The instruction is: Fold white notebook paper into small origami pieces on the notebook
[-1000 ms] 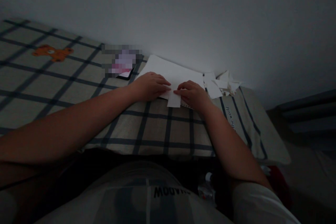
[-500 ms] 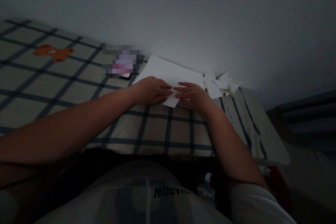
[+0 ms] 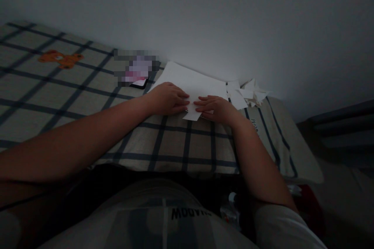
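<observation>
A small white piece of paper (image 3: 193, 113) lies on the checked bedcover (image 3: 87, 97), partly under both hands. My left hand (image 3: 167, 98) rests flat on its left side, fingers pointing right. My right hand (image 3: 216, 109) lies flat on its right side, fingers stretched toward the left hand. The fingertips nearly meet over the paper. A larger stack of white sheets (image 3: 189, 79) sits just behind the hands, against the wall.
A pile of white paper scraps (image 3: 248, 92) lies to the right by the wall. A blurred dark phone-like object (image 3: 137, 70) rests left of the sheets. An orange bear figure (image 3: 60, 58) marks the cover at far left. The bed's edge drops off at right.
The small paper has turned from hanging straight down to lying tilted. My right hand has flattened, its fingers now stretched out over the paper. My left hand has barely shifted.
</observation>
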`<state>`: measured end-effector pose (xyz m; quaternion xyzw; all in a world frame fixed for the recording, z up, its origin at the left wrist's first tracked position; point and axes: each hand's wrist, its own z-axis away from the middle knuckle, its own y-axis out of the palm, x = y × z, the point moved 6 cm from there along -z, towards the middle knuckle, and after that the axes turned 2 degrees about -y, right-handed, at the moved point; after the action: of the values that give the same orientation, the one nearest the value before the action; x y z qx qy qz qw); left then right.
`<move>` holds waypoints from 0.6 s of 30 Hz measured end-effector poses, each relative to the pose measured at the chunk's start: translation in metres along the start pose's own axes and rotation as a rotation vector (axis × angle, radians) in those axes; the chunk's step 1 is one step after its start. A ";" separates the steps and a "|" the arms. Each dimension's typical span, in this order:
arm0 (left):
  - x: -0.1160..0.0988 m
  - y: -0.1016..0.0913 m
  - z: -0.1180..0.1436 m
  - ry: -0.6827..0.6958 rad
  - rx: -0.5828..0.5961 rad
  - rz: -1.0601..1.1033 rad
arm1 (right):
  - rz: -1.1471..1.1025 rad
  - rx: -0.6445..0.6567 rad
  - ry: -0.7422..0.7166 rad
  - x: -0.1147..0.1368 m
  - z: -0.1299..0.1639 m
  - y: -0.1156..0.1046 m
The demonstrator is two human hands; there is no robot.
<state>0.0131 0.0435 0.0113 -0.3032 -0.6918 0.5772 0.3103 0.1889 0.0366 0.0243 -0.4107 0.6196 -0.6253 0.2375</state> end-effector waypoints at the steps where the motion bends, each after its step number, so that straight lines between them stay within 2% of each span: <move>1: 0.000 -0.001 0.000 -0.006 0.004 -0.012 | -0.007 -0.013 -0.012 0.001 0.000 0.000; 7: 0.003 -0.002 0.002 -0.036 -0.011 -0.036 | 0.055 -0.135 -0.052 0.001 -0.005 0.003; 13: 0.005 0.009 0.000 0.042 -0.036 0.069 | 0.156 -0.187 -0.089 0.000 -0.007 0.003; 18: 0.004 0.007 -0.001 0.051 -0.054 0.076 | 0.209 -0.251 -0.105 0.007 -0.005 -0.002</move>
<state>0.0117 0.0485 0.0044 -0.3524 -0.6870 0.5617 0.2972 0.1813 0.0336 0.0282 -0.4028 0.7190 -0.4924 0.2800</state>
